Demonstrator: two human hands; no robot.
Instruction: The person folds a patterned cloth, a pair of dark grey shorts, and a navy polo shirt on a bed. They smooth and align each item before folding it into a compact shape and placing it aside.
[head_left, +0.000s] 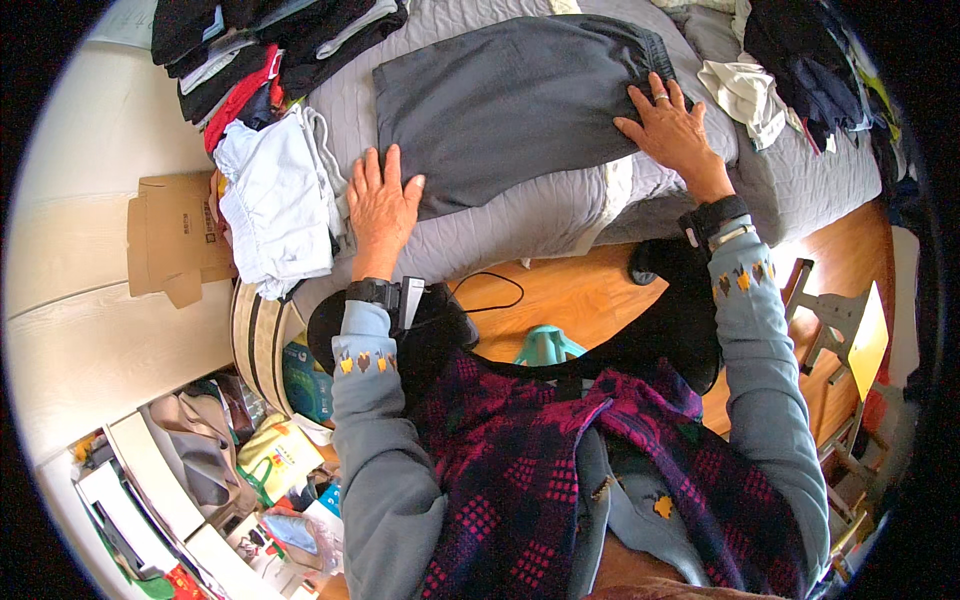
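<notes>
A dark grey garment with an elastic waistband (510, 105) lies flat, folded lengthwise, on a grey quilted bed cover (457, 240). My left hand (382, 199) rests at its lower left corner, fingers apart, palm down. Near the gathered waistband at the other end, my right hand (670, 124) presses on the cloth with spread fingers; a ring is on one finger. Neither hand grips anything. Just left of my left hand lies a folded light blue garment (277, 195), also with a gathered edge.
Stacked dark clothes (300, 37) stand at the back left. A white cloth (750, 97) and dark clothes (817, 82) lie at the right. An opened cardboard box (176, 232) is by the cabinet. A teal plastic stool (550, 345) stands on the wooden floor.
</notes>
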